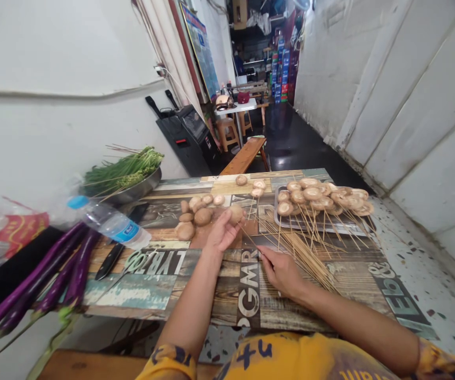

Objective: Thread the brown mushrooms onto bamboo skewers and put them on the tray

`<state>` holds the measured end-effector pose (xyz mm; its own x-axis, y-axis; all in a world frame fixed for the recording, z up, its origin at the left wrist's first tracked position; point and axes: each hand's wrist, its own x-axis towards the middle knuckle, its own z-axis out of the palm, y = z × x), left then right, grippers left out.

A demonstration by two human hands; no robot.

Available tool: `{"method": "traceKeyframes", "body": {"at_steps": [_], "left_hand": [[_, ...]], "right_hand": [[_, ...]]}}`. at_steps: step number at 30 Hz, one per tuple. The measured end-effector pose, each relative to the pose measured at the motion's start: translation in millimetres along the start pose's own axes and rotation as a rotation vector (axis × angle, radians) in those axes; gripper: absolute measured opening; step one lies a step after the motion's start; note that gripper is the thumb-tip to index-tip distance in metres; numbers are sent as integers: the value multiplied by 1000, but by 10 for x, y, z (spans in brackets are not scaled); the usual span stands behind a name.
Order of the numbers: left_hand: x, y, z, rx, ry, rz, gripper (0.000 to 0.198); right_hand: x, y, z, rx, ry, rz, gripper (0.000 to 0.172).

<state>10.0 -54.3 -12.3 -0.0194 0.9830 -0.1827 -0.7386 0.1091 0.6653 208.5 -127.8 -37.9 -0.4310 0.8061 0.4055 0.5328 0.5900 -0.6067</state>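
1. Your hands, two: left hand (221,233), right hand (282,273)
2. One mushroom (235,214), left hand
3. One skewer (249,236), right hand
4. Four eggplants (77,274)
5. One water bottle (112,224)
6. One knife (110,262)
7. One metal tray (354,228)
8. One metal bowl (140,184)

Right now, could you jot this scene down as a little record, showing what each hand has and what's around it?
Left hand: holds a mushroom
Right hand: pinches a bamboo skewer
Nearby: loose skewers; metal tray of skewered mushrooms
Also around: loose mushrooms; water bottle; purple eggplants
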Motion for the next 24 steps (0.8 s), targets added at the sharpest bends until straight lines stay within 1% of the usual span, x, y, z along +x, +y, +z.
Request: {"method": "traceKeyframes", "body": {"at_steps": [4, 11, 24], "left_hand": [[-7, 8, 26, -12, 5, 6, 15], [-9, 33, 56, -47, 55, -17, 18], [-2, -21, 70, -46, 38, -16, 18]], "right_hand": [[4, 2, 2, 7, -8, 4, 34], [-7, 34, 44, -7, 27, -7, 34], [-2, 77, 77, -27, 67, -17, 33]]}}
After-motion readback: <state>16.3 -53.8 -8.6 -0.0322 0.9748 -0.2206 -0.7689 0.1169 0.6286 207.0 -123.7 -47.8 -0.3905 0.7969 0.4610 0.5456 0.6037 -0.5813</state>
